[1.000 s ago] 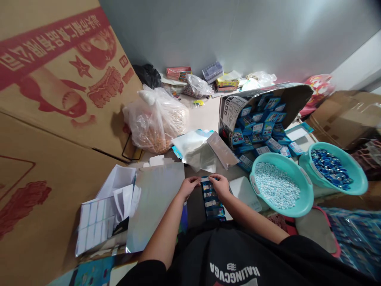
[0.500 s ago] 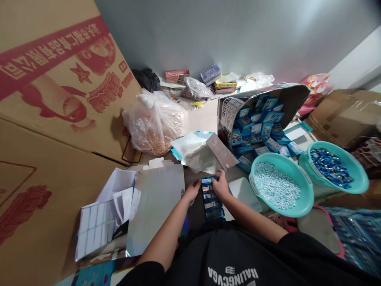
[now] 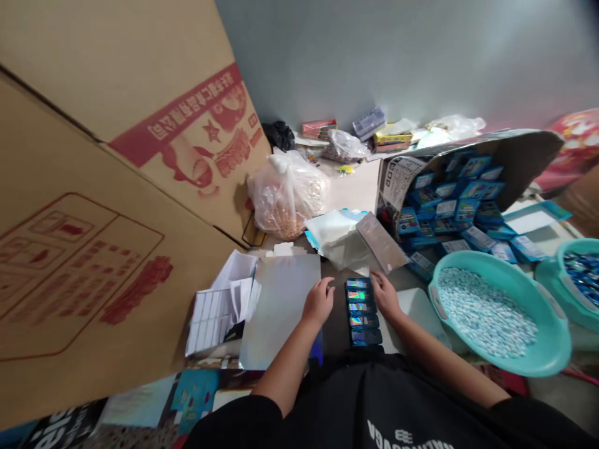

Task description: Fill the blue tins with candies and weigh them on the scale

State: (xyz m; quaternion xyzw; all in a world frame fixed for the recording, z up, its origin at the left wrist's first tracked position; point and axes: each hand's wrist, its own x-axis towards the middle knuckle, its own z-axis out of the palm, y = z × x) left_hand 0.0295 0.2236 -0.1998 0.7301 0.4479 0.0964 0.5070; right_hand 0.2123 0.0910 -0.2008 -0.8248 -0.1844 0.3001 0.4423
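Head, left hand (image 3: 319, 300): loosely curled, empty.
Right hand (image 3: 385, 297): grip unclear.
Box row (image 3: 359, 307): between hands, likely for easy reach.

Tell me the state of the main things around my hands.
Blue cases: lined up
Left hand: empty, loosely curled
Right hand: beside cases, contact unclear
Near tub: open, holding pellets
Far tub: open, holding blue pieces
Open carton: holding boxes
Large bag: bulging, gathered at top
Silver sheet: lying flat
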